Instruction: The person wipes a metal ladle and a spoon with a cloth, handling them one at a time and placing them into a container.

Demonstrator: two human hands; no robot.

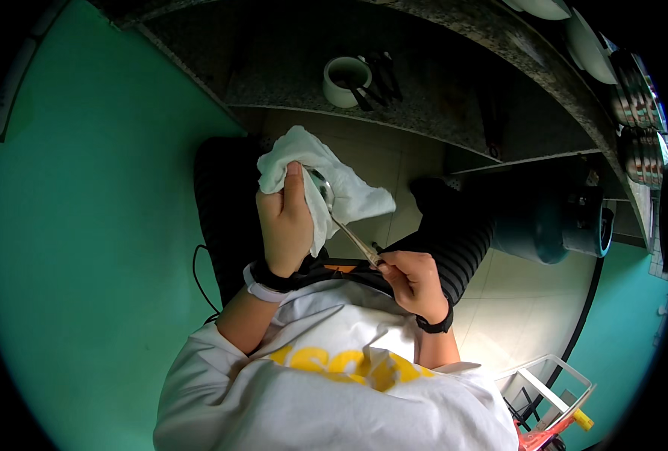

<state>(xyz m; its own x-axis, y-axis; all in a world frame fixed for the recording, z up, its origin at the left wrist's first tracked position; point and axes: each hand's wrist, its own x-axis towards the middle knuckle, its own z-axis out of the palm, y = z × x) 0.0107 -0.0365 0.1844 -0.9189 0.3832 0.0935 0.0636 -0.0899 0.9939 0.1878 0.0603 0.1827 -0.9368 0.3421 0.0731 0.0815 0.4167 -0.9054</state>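
Note:
My left hand (288,225) clasps a crumpled white cloth (362,194), its thumb pressed on a fold. Inside that cloth lies the shiny bowl of a metal spoon (321,186), partly covered by the fabric. From the bowl the spoon's slim handle slants down to the right. Its far end is pinched between the thumb and fingers of my right hand (415,282). Both hands are above my lap, in front of my white shirt. The palm side of my left hand is hidden by the cloth.
Beyond my knees runs a granite shelf (424,127) bearing a white cup (336,93) and several dark utensils (387,79). A gas cylinder (531,231) stands by my right leg. White bowls (590,51) sit on the upper counter. A green wall (97,225) borders my left; a white frame (542,389) is behind right.

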